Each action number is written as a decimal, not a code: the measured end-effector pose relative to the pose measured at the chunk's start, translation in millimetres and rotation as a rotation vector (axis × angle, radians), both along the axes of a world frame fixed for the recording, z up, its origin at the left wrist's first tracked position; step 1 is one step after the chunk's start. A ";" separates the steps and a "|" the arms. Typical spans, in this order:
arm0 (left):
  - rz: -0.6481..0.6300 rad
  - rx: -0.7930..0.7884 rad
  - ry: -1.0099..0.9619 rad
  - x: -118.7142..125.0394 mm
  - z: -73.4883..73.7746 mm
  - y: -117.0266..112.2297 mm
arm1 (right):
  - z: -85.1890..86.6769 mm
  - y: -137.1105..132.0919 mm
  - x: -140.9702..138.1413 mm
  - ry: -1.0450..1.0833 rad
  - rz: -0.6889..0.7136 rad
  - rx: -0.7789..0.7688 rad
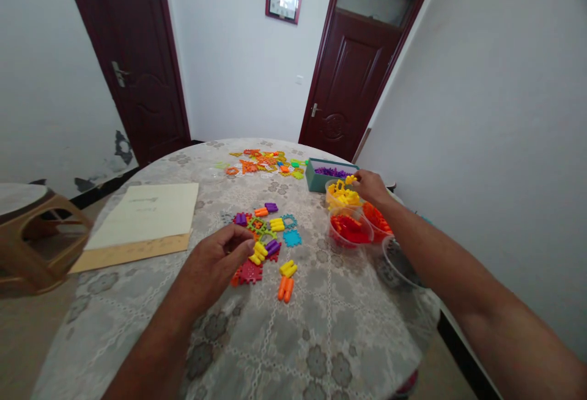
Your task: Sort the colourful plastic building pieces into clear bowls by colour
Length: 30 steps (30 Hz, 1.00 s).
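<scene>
My right hand (pixel 372 186) is closed, its fingertips pinching a small yellow plastic piece (pixel 351 179) above a clear tub of yellow pieces (pixel 342 198). Curled over the table's middle, my left hand (pixel 221 258) has thumb and fingers drawn together; whatever lies between them is hidden. Beside its fingertips are joined yellow pegs (pixel 259 253) and purple pegs (pixel 273 248). A red notched tile (pixel 250 272) lies just below, and a blue notched tile (pixel 292 238) sits to the right. Nearer me lie yellow pegs (pixel 288 267) and orange pegs (pixel 285 289).
A tub of red pieces (pixel 351 229) and another of orange-red pieces (pixel 376 219) stand at the right. Behind them is a green box (pixel 316 181) with purple pieces. Mixed pieces (pixel 263 161) are heaped at the back. A cream board (pixel 144 213) lies left.
</scene>
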<state>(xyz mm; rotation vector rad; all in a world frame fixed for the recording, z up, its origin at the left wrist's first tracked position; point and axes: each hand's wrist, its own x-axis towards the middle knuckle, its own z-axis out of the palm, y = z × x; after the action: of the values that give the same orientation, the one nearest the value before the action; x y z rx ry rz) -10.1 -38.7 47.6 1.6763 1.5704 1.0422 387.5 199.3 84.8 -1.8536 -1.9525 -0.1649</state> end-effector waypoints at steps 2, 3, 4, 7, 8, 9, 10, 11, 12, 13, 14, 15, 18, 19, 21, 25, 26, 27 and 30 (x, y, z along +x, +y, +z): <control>0.024 -0.006 0.015 -2.5 -0.1 0.4 | -2.6 8.5 5.3 0.006 -0.054 0.010; 0.032 -0.006 0.020 -3.6 0.2 0.5 | -3.9 10.2 6.0 0.014 -0.078 0.015; 0.035 -0.005 0.022 -4.7 0.6 0.6 | -4.6 10.5 5.5 0.025 -0.095 0.022; 0.045 0.000 0.011 -8.6 3.1 0.2 | -3.1 1.0 -3.9 0.052 -0.099 0.057; 0.050 -0.001 0.007 -10.1 4.1 -0.1 | -1.8 -6.7 -10.0 0.062 -0.078 0.075; 0.055 -0.004 0.006 -11.6 4.9 -0.6 | -0.7 -17.3 -17.6 0.083 -0.037 0.098; 0.061 -0.010 0.007 -13.1 5.5 -1.0 | -0.2 -30.9 -26.7 0.117 0.024 0.122; 0.069 -0.014 0.008 -14.5 5.9 -1.4 | -0.9 -47.2 -37.0 0.160 0.108 0.132; 0.076 -0.017 0.010 -15.8 5.9 -1.8 | -3.2 -65.7 -48.3 0.209 0.209 0.124; 0.086 -0.017 0.012 -17.0 5.6 -2.1 | -7.4 -85.7 -60.1 0.250 0.317 0.083; 0.093 -0.016 0.013 -17.9 5.1 -2.3 | -13.5 -106.1 -72.0 0.265 0.428 -0.005; 0.097 -0.014 0.011 -18.5 4.4 -2.4 | -21.4 -125.9 -83.8 0.270 0.519 -0.101; 0.090 -0.006 -0.002 -19.0 2.9 -2.7 | -52.0 -172.5 -114.8 0.234 0.740 -0.317; 0.084 -0.005 -0.009 -18.9 2.9 -2.8 | -62.2 -182.0 -122.6 0.218 0.798 -0.349; 0.073 -0.001 -0.010 -18.6 3.0 -3.3 | -78.8 -192.1 -133.2 0.180 0.882 -0.385; 0.080 0.021 0.136 -15.2 -2.0 -2.8 | -90.7 -192.0 -136.5 0.133 0.876 -0.456; 0.082 0.045 0.199 -12.9 -5.4 -2.0 | -91.0 -190.8 -135.4 0.140 0.857 -0.463; 0.078 0.076 0.263 -9.8 -9.7 -1.0 | -91.5 -189.7 -134.4 0.156 0.843 -0.466; 0.031 0.158 0.449 4.1 -25.1 2.8 | -97.3 -188.0 -133.6 0.276 0.786 -0.437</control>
<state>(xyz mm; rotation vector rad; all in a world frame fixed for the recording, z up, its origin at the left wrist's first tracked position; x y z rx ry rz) -5.9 -35.9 22.5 2.1089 1.8324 0.8612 254.0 11.3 -12.5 -1.0913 -2.4595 0.7605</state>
